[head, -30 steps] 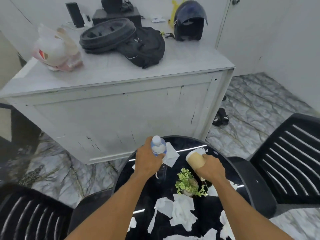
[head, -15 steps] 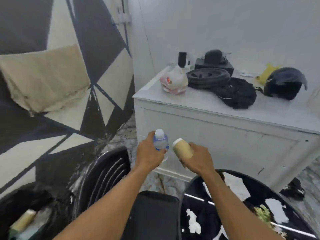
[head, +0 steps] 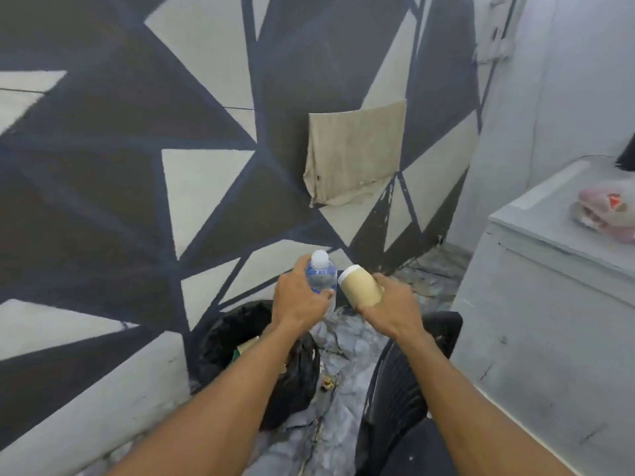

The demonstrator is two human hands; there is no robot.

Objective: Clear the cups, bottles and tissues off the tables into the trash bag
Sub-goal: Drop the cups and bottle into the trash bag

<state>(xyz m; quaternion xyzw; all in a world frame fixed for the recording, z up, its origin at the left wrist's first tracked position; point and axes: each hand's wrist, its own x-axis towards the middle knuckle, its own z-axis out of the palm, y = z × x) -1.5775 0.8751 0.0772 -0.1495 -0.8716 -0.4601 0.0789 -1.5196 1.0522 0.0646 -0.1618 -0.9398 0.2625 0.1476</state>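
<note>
- Here, at the far left, a wall [head: 137, 166] painted in dark and pale triangles fills most of the view.
- At its foot, a black trash bag [head: 226, 333] sits open on the marbled floor [head: 330, 341]. Some scraps show inside it, and the left forearm crosses over it.
- The left hand [head: 299, 302] has its fingers wrapped round a clear water bottle [head: 321, 278] with a white cap. It holds the bottle upright in the air, up and to the right of the bag's mouth in the picture.
- Just beside it, the right hand [head: 391, 304] grasps a tan paper cup [head: 360, 286] with a white rim. The cup is tilted to the left, so the rim is close to the bottle; I cannot tell whether the 2 touch.
- Higher up, a beige cloth [head: 354, 152] hangs on the wall.
- Below the right forearm stands a black slatted chair [head: 405, 389].
- At the far right, a white cabinet [head: 549, 304] carries a pink-and-white plastic bag [head: 608, 214] on its top.
</note>
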